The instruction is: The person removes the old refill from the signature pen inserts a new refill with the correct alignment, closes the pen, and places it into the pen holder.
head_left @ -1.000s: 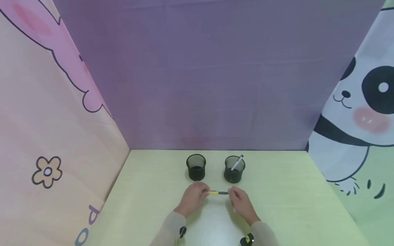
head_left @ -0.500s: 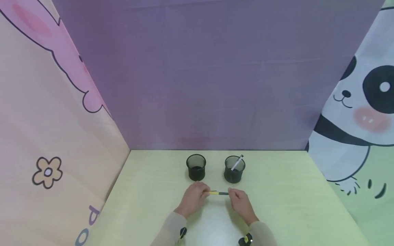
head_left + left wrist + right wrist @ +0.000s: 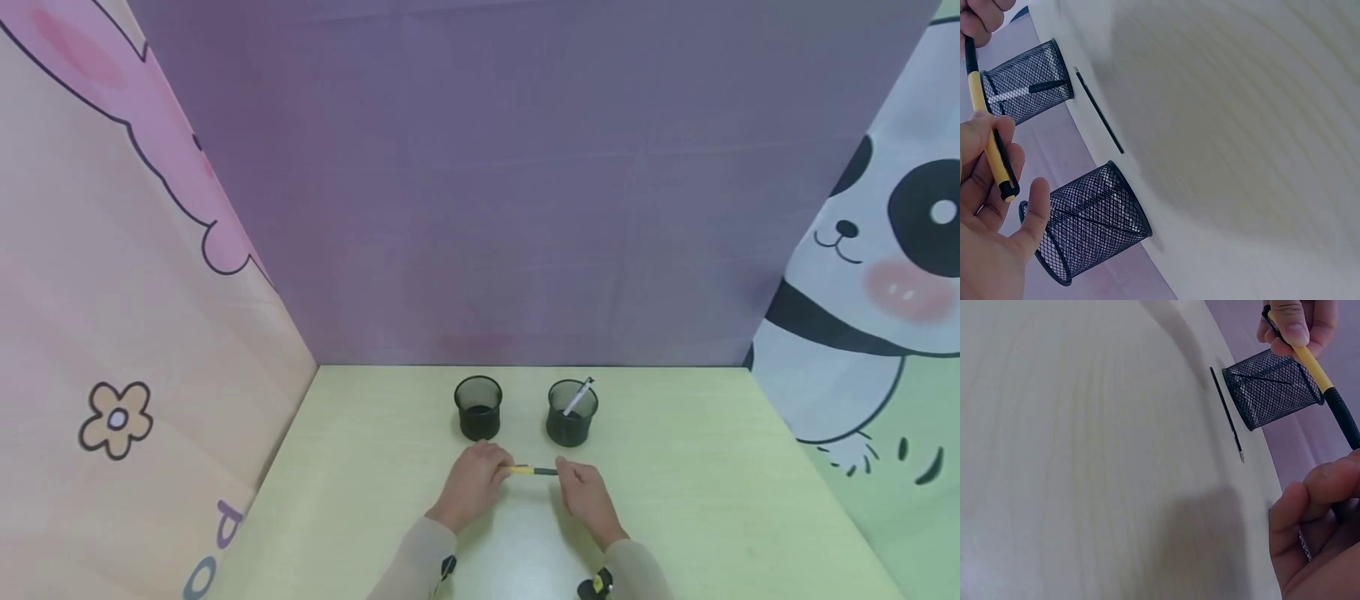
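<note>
A ballpoint pen (image 3: 534, 471) with a yellow barrel and black grip section is held level between both hands, above the table. My left hand (image 3: 469, 486) pinches its yellow end between thumb and fingers, near the black clip. My right hand (image 3: 591, 500) grips the black end, with the tip hidden in the fingers. On the table below lies a thin dark pen refill (image 3: 1099, 111) with a pale tip, seen in both wrist views. Behind the hands stand two black mesh pen holders. The right holder (image 3: 567, 429) has a white pen (image 3: 577, 397) leaning in it.
The left mesh holder (image 3: 478, 425) stands just beyond the left hand; dark lines show through its mesh, but I cannot tell what they are. A purple backdrop (image 3: 525, 208) rises behind the pale table (image 3: 360, 467), with printed cloth walls at both sides.
Almost nothing differs. The right wrist and sleeve have shifted slightly left, while both hands keep hold of the pen in the same place.
</note>
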A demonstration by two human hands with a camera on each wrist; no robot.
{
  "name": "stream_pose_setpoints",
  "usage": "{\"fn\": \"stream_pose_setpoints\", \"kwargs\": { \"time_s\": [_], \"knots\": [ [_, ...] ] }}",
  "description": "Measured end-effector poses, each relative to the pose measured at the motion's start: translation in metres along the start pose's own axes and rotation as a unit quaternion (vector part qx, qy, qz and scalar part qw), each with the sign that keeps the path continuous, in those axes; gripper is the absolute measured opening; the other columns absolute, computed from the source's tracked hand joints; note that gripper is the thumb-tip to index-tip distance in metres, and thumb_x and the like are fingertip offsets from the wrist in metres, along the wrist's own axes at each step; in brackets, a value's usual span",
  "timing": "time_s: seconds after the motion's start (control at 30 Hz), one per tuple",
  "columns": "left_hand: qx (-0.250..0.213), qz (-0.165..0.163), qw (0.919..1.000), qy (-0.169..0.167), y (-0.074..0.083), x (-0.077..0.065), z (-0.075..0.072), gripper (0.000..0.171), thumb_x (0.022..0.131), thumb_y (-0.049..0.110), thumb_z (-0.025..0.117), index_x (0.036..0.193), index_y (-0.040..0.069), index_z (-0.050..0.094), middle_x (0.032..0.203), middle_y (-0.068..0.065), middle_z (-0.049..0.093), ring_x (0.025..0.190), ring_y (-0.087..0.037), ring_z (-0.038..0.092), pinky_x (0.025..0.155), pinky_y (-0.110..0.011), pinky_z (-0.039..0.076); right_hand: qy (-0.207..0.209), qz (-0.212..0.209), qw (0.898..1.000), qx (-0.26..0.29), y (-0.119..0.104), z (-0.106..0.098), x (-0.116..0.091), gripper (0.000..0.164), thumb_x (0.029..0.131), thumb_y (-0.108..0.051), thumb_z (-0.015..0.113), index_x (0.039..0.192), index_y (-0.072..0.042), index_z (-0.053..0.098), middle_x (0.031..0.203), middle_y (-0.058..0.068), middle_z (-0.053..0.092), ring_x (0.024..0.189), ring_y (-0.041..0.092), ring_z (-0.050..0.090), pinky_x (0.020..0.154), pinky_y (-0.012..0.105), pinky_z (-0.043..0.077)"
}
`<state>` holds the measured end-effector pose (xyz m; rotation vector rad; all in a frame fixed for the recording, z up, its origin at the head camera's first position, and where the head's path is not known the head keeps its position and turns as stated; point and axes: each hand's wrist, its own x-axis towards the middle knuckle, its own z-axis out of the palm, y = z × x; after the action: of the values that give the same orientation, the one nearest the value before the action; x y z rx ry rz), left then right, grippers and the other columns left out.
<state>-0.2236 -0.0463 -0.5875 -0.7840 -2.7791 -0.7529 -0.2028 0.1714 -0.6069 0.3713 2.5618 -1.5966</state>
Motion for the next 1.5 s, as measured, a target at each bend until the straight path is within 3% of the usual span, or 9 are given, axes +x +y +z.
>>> {"fn": "stream_pose_setpoints", "kwargs": {
  "time_s": [0.3,0.57,0.7,0.87,0.93,1.07,1.23,1.33,1.5],
  "knots": [
    [0.021,0.021,0.9995,0.010,0.000,0.001,0.000,0.005,0.097,0.020,0.069,0.100,0.019,0.073,0.095,0.010,0.072,0.086,-0.006,0.056,0.084,-0.026,0.052,-0.029,0.019,0.999,0.013,-0.002,-0.001,-0.001,0.055,0.109,-0.042,0.042,0.061,-0.014,0.047,0.050,-0.003,0.045,0.049,0.016,0.041,0.053,0.029,0.036],
    [0.008,0.000,1.0000,0.000,0.000,0.000,-0.001,0.007,0.097,0.021,0.068,0.102,0.019,0.073,0.099,0.009,0.074,0.094,-0.008,0.063,0.103,-0.036,0.052,-0.039,0.018,0.999,0.021,0.000,-0.001,0.002,0.051,0.109,-0.039,0.043,0.067,-0.012,0.051,0.055,-0.003,0.047,0.052,0.017,0.044,0.053,0.028,0.038],
    [-0.006,-0.014,0.9998,-0.009,-0.002,-0.001,0.000,0.007,0.097,0.021,0.068,0.102,0.020,0.073,0.101,0.009,0.074,0.098,-0.009,0.065,0.106,-0.038,0.051,-0.039,0.002,0.999,0.013,0.001,-0.002,0.003,0.044,0.110,-0.037,0.042,0.083,-0.008,0.062,0.062,-0.001,0.051,0.059,0.018,0.048,0.055,0.027,0.039],
    [-0.018,-0.033,0.9990,-0.023,-0.004,-0.001,-0.001,0.007,0.097,0.021,0.069,0.100,0.020,0.074,0.099,0.010,0.073,0.095,-0.008,0.063,0.094,-0.033,0.054,-0.004,-0.062,0.997,-0.049,-0.001,-0.004,0.002,0.029,0.107,-0.035,0.052,0.101,-0.011,0.068,0.073,-0.001,0.060,0.066,0.016,0.052,0.059,0.026,0.042],
    [-0.020,-0.038,0.9987,-0.029,-0.004,-0.001,-0.001,0.006,0.097,0.021,0.069,0.100,0.020,0.074,0.099,0.010,0.073,0.095,-0.009,0.063,0.092,-0.033,0.054,0.015,-0.110,0.988,-0.105,-0.002,-0.003,0.002,0.019,0.103,-0.032,0.059,0.100,-0.015,0.068,0.079,-0.004,0.063,0.071,0.012,0.055,0.063,0.026,0.045],
    [-0.018,-0.039,0.9984,-0.038,-0.005,0.000,-0.001,0.007,0.097,0.020,0.069,0.100,0.020,0.075,0.101,0.009,0.073,0.098,-0.010,0.064,0.094,-0.034,0.054,0.043,-0.212,0.952,-0.218,-0.005,-0.001,0.001,0.010,0.094,-0.028,0.073,0.102,-0.021,0.072,0.092,-0.008,0.068,0.087,0.009,0.058,0.078,0.031,0.052],
    [-0.015,-0.020,0.9988,-0.043,-0.005,0.002,0.001,0.009,0.096,0.020,0.069,0.102,0.021,0.075,0.103,0.010,0.074,0.100,-0.009,0.065,0.097,-0.034,0.053,0.036,-0.281,0.912,-0.295,-0.011,0.003,0.000,0.012,0.087,-0.024,0.079,0.098,-0.022,0.075,0.090,-0.011,0.069,0.089,0.008,0.058,0.080,0.031,0.053],
    [-0.013,-0.005,0.9990,-0.042,-0.004,0.003,0.001,0.010,0.096,0.021,0.069,0.103,0.020,0.075,0.102,0.009,0.075,0.099,-0.009,0.066,0.097,-0.034,0.053,0.029,-0.300,0.898,-0.321,-0.014,0.003,-0.001,0.009,0.085,-0.023,0.081,0.093,-0.023,0.076,0.085,-0.014,0.067,0.084,0.005,0.055,0.075,0.027,0.049],
    [-0.012,0.000,0.9984,-0.054,-0.003,0.004,-0.001,0.010,0.096,0.023,0.069,0.104,0.020,0.076,0.101,0.010,0.075,0.097,-0.008,0.064,0.091,-0.030,0.054,0.038,-0.313,0.885,-0.341,-0.015,0.004,-0.004,0.007,0.083,-0.024,0.083,0.087,-0.023,0.077,0.080,-0.014,0.057,0.081,0.004,0.048,0.074,0.026,0.046]
  ]
}}
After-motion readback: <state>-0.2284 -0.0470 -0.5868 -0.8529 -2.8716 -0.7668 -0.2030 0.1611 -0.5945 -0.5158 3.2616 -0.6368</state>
